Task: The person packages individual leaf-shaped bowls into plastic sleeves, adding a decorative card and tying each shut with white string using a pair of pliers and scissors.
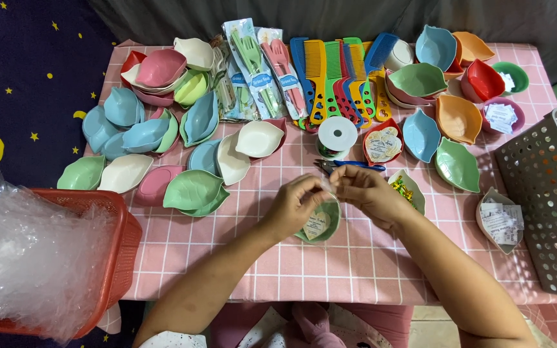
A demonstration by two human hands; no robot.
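A green leaf-shaped dish (320, 225) with a heart-shaped card inside sits on the pink checked bench (240, 258), directly under both hands. Above it a thin clear film (327, 185) is pinched between them: the left hand (294, 206) has its grip narrow on one edge, and the right hand (367, 192) has its grip narrow on the other. Just beyond the fingers lie blue-handled scissors (349, 166) and a white ribbon spool (337, 135). Right of the right hand is a dish of wrapped sweets (409, 191). Farther out lie piles of coloured leaf dishes (156, 129), combs (336, 74), a red basket (114, 258) of clear wrap on the left and a grey perforated basket (546, 200) on the right.
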